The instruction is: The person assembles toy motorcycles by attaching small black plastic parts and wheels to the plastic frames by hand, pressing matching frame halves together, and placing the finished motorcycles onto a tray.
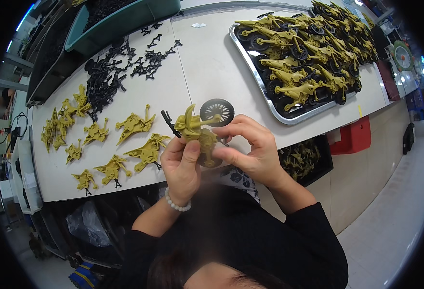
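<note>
Over the table's front edge I hold a toy motorcycle [192, 126] with a yellow-green body, black handlebars and a black spoked wheel at its far end. My left hand [180, 166] grips the body from the left, thumb on its side. From the right, my right hand [250, 147] pinches the lower part near a second wheel, which is partly hidden and blurred. Just left of my hands lie several loose yellow-green motorcycle bodies [147, 151], some with a small black part attached.
A metal tray [282, 117] piled with toy motorcycles stands at the right. Small black parts [107, 79] are heaped at the far left, before a green bin [120, 26]. Below the table edge are a red bin [356, 137] and a black box of yellow-green parts [301, 161].
</note>
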`<state>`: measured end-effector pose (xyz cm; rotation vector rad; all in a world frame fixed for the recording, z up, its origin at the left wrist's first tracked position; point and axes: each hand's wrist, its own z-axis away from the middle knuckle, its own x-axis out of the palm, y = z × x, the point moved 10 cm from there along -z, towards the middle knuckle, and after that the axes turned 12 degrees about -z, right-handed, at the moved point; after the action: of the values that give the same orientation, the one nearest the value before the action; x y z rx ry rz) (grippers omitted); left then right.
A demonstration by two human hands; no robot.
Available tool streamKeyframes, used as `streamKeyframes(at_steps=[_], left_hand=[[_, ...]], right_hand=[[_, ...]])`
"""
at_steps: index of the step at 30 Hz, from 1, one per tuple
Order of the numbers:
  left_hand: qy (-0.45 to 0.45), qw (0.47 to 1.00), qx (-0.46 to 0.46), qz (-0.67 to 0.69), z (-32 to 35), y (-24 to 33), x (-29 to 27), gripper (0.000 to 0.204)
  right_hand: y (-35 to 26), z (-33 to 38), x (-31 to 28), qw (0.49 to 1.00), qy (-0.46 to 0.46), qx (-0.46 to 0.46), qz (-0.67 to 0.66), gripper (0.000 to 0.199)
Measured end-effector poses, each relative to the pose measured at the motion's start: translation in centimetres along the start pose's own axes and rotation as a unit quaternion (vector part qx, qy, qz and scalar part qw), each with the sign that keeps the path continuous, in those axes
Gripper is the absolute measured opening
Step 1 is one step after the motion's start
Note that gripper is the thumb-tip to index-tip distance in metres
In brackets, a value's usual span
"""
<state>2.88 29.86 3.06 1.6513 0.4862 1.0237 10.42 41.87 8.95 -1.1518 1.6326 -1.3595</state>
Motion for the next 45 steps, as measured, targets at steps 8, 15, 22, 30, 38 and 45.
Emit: streamKeyframes(at_steps=[8,15,22,30,38,45], left_hand=[[-0.013,0.996,0.037,-0.076,0.0,0.8,0.9,0.02],[-0.066,0.99,-0.098,-0.073,-0.8,-0.2,1.2,0.017],[-0.156,0.912,0.029,-0.378,-0.2,2.3,3.1,0.014],[-0.216,0.902,-0.002,-0.375,-0.3,1.2,4.4,0.022],[-0.186,0.951,0.036,-0.246,-0.9,3.8,3.2,0.05],[-0.167,0.942,0.024,-0.289,0.1,4.3,-0.1,0.034]], right_hand=[[1.7,0.4,-0.2,0.989,0.081,-0.082,-0.096,0.02],[2.7,-0.2,-1.5,0.979,0.009,0.102,-0.175,0.041],[-0.1,-0.2,-1.8,0.999,-0.03,0.033,-0.012,0.036],[0.7,0.8,-3.3,0.99,0.009,0.103,-0.097,0.029],[-5.8,-0.9,-27.0,0.92,0.34,-0.154,-0.117,0.026],[-4.6,-5.7,-46.7,0.868,0.475,-0.144,0.006,0.024]])
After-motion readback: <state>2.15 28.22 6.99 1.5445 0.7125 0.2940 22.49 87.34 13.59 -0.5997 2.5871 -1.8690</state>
